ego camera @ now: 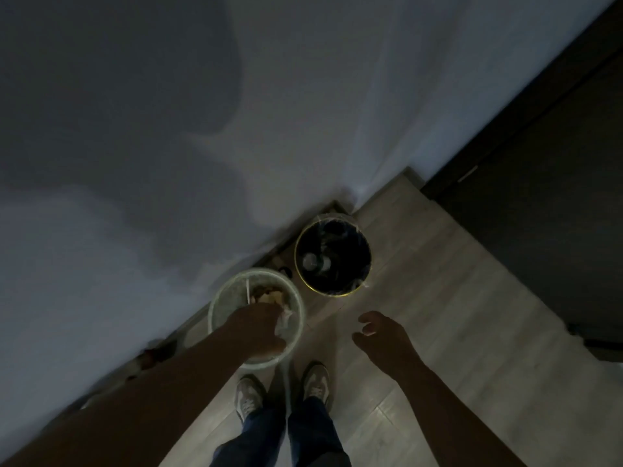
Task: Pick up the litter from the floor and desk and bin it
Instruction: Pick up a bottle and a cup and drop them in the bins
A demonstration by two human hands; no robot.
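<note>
The left hand (pixel 258 328) grips crumpled litter (pixel 286 321) directly above the white bin (pixel 219 298), so release drops it in, while the right hand (pixel 381 335) hangs slack and empty

No text, label, brand, number or sign can be read anywhere in this dim, blurred view.

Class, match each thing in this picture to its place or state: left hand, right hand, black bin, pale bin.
Column one:
1 left hand
2 right hand
3 black bin
4 pale bin

Column two:
A yellow-rimmed
B open, above the floor
C brownish scraps inside
D grips pale litter above a bin

Pairs: 1-D, 2-B, 3-A, 4-C
</note>
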